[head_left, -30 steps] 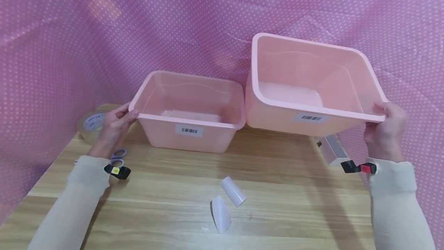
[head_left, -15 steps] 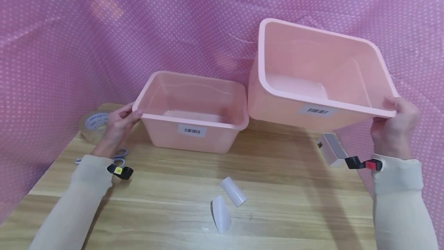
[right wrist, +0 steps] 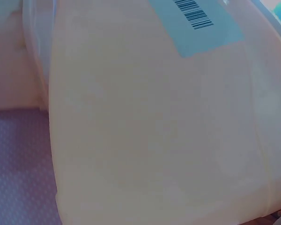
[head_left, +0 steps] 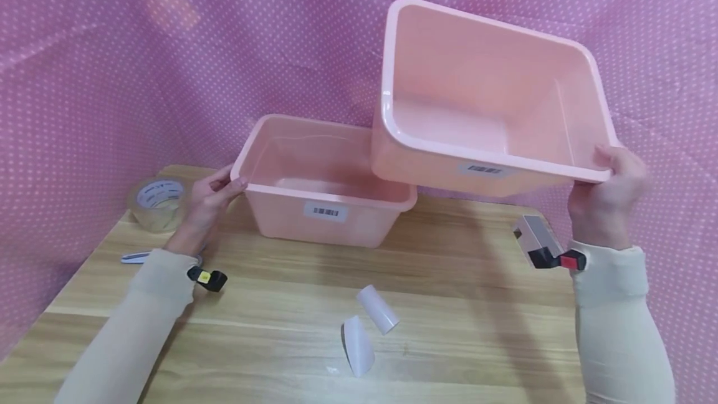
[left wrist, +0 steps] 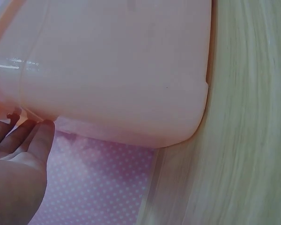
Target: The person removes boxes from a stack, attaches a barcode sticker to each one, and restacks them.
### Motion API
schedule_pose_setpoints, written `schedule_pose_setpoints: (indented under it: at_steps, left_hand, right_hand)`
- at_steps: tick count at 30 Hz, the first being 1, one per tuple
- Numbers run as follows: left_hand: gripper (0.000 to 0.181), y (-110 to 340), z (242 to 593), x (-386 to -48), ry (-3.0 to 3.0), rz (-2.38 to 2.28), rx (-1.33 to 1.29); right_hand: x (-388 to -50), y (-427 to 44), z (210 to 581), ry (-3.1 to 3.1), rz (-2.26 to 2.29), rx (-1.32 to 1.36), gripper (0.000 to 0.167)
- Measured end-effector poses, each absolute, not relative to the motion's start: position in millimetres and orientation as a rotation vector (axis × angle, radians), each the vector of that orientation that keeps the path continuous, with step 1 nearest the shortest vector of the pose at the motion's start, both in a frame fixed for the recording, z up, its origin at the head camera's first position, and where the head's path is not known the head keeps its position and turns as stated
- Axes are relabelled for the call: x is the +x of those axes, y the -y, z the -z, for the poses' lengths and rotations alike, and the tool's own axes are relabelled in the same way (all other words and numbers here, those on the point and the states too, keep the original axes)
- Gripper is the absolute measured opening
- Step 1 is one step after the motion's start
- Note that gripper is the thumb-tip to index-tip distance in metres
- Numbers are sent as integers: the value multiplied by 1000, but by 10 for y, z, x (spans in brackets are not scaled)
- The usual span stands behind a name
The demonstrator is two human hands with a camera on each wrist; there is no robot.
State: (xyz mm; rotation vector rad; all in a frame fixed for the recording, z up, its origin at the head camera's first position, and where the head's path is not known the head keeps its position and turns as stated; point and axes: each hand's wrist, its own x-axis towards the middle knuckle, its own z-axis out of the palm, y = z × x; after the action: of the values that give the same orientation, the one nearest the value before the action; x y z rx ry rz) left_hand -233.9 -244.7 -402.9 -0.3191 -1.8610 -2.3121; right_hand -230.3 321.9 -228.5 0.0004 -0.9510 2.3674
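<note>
A pink plastic storage bin (head_left: 286, 220) with a barcode label stands on the wooden table. At its left rim corner my left hand (head_left: 209, 204) grips it, thumb on top; in the left wrist view that hand's fingers (left wrist: 40, 136) reach under the rim. A second pink storage bin (head_left: 432, 170) is raised off the table, tilted, with its left end over the standing bin's right end. My right hand (head_left: 608, 195) holds its right rim corner, thumb inside. The raised bin's wall (right wrist: 145, 117) fills most of the right wrist view, leaving that hand almost wholly out of sight.
A roll of clear packing tape (head_left: 157, 204) sits at the table's left back, with scissors (head_left: 134, 258) partly hidden by my left wrist. A white box (head_left: 530, 235) lies at the right edge. White curled pieces (head_left: 378, 309) lie mid-table. A pink dotted curtain (head_left: 280, 30) hangs behind.
The right-hand bin has risen, first drifting right, then left over the other bin. The standing bin has slid slightly right along with my left hand.
</note>
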Motion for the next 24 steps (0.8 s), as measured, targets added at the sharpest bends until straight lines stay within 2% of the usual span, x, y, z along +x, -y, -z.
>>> schedule_pose_setpoints:
  at_steps: [6,24]
  left_hand:
    - [55,2321,4032,-2358,2001,2175,-287]
    - [53,1914,4056,-2396,2011,2178,-235]
  right_hand:
    - [-2281,-2989,2316,1015,-2301,-11,25]
    - [-2291,-2579,2343,1106,-2268,-7,18]
